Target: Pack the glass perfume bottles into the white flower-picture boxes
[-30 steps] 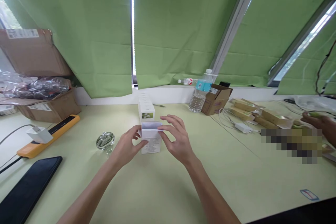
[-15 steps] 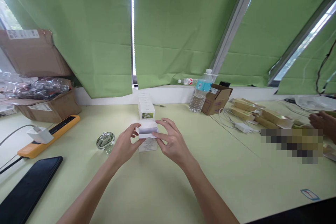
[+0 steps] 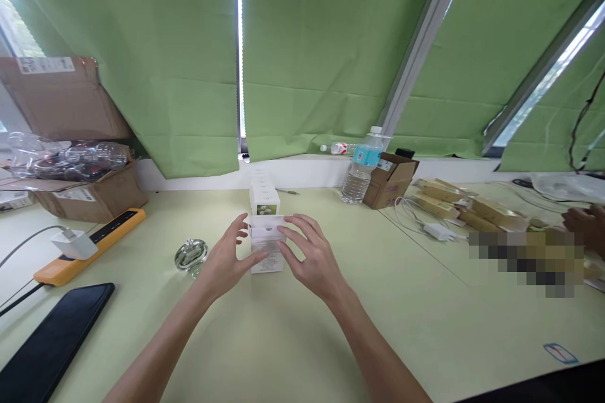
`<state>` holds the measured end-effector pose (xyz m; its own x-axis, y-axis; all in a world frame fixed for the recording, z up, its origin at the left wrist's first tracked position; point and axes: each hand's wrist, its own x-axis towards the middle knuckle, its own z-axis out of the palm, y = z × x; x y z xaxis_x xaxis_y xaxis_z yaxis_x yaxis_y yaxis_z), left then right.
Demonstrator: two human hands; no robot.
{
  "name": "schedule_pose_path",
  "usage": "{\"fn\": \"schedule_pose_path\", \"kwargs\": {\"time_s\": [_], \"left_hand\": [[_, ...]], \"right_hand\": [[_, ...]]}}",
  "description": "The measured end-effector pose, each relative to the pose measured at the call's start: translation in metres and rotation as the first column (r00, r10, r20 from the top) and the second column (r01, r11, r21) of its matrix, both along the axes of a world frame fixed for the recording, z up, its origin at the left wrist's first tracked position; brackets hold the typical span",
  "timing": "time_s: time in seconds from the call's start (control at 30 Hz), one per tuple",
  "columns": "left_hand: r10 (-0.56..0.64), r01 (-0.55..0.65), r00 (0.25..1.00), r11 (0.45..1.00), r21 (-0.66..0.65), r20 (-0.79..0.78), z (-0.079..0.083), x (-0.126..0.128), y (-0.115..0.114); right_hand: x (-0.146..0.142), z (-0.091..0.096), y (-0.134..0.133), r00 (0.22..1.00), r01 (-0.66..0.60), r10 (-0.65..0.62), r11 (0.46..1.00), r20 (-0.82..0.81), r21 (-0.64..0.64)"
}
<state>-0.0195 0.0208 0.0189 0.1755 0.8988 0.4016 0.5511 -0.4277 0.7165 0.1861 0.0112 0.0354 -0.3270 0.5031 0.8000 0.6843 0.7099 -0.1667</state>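
A small white carton (image 3: pixel 267 258) with fine print on its front stands upright on the table, its top flap (image 3: pixel 267 221) raised behind the front tuck flap. On its left is my left hand (image 3: pixel 230 259), fingers apart, with the thumb reaching across to the carton's front. At the right side, my right hand (image 3: pixel 309 257) has its fingers stretched out, the fingertips at the carton's upper right edge. Neither hand is wrapped round the carton. Directly behind it runs a row of similar white cartons (image 3: pixel 265 195), the nearest showing a green and white picture.
Left are a glass ornament (image 3: pixel 191 255), a black phone (image 3: pixel 57 343), an orange power strip (image 3: pixel 113 233) and a cardboard box (image 3: pixel 94 192). A water bottle (image 3: pixel 362 170) and a small brown box (image 3: pixel 388 182) stand behind right. A co-worker's hand (image 3: pixel 583 227) is beside yellowish packages (image 3: pixel 491 209).
The carton's front tuck flap, tipped outward with the box opening visible before, now lies folded in. My fingers have spread and loosened from the flap. The co-worker's hand has shifted slightly right.
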Motion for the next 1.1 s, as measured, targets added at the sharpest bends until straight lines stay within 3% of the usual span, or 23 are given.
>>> {"fn": "schedule_pose_path", "kwargs": {"time_s": [0.23,0.63,0.8,0.93,1.0,1.1], "left_hand": [[0.036,-0.034,0.996,0.999,-0.026,0.087,0.009,-0.01,0.001],[0.226,-0.229,0.966,0.973,0.01,0.127,0.021,-0.024,0.003],[0.29,-0.307,0.932,0.951,0.046,0.217,0.029,-0.043,0.005],[0.313,-0.353,0.893,0.933,0.069,0.324,0.026,-0.069,0.007],[0.377,-0.408,0.881,0.911,0.055,0.285,0.023,-0.084,0.007],[0.486,-0.489,0.869,0.872,0.007,0.096,0.019,-0.105,0.007]], "right_hand": [[0.002,-0.002,0.002,0.998,0.004,-0.004,1.0,-0.06,-0.001],[0.002,-0.003,0.003,0.994,0.007,-0.015,0.997,-0.111,-0.071],[0.003,-0.006,0.004,0.996,0.009,-0.018,0.995,-0.093,-0.095],[0.003,-0.006,0.005,0.997,0.012,-0.021,0.993,-0.078,-0.115],[0.002,-0.006,0.004,0.997,0.003,-0.013,0.992,-0.076,-0.129],[0.0,-0.007,0.002,0.997,-0.017,0.005,0.987,-0.074,-0.161]]}}
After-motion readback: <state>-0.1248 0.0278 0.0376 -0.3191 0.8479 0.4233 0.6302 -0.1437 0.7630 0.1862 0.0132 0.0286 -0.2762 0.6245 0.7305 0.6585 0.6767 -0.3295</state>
